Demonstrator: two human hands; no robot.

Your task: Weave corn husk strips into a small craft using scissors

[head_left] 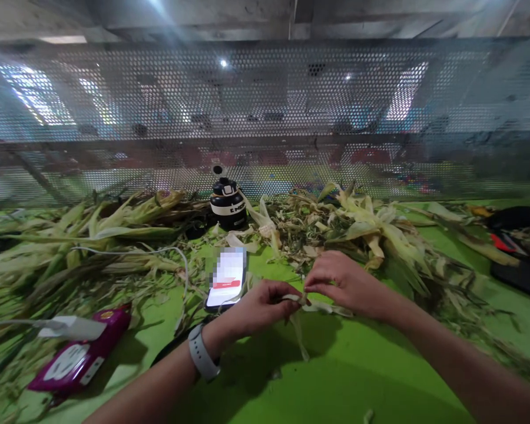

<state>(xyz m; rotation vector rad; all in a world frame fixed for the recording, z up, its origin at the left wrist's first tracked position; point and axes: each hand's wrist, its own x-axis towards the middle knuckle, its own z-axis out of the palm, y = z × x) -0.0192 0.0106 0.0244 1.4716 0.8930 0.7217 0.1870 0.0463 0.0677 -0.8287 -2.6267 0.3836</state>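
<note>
Perforated metal screen [265,88] right across the back, and below it a bright green tabletop [357,377]! Dried corn husks [115,229] heap up along the left, another husk pile [375,229] on the right. A purple packet [110,324] lies front left, white plug resting on it. Left hand [260,306], pale watch at the wrist, and right hand [340,285] meet mid-table, both pinching with thumb and fingers. Phone lit [228,274] behind the left, black bottle [228,212] beyond. And between those fingertips, gripped by both: a thin husk strip [298,337], one end dangling!
</note>
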